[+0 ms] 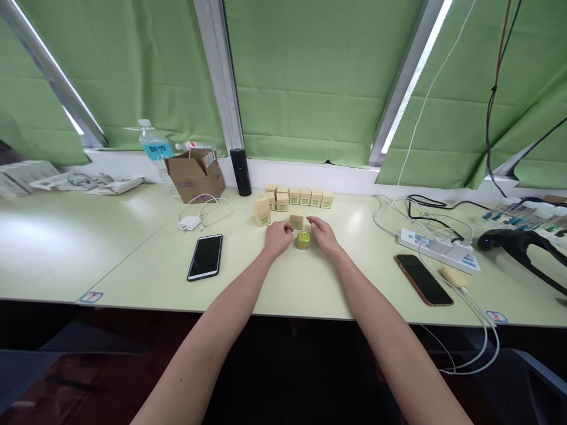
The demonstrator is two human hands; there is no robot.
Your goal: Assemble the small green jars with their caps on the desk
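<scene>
A small green jar (303, 240) with a rounded lid stands on the table between my hands. Just behind it is a small beige box (296, 222) with a green label on its front. My left hand (279, 237) is at the box's left side, its fingers curled in; whether they touch the box I cannot tell. Off the box's right side is my right hand (323, 234), fingers stretched forward and holding nothing. A taller beige box (262, 212), its top apparently raised, stands behind my left hand. Farther back, several matching boxes (305, 197) form a row.
To the left lie a phone (205, 257) and a white charger (189, 223); a cardboard box (196, 177), a water bottle (155, 144) and a black cylinder (240, 172) stand behind. Rightward are another phone (424, 280), a power strip (438, 250) and loose cables.
</scene>
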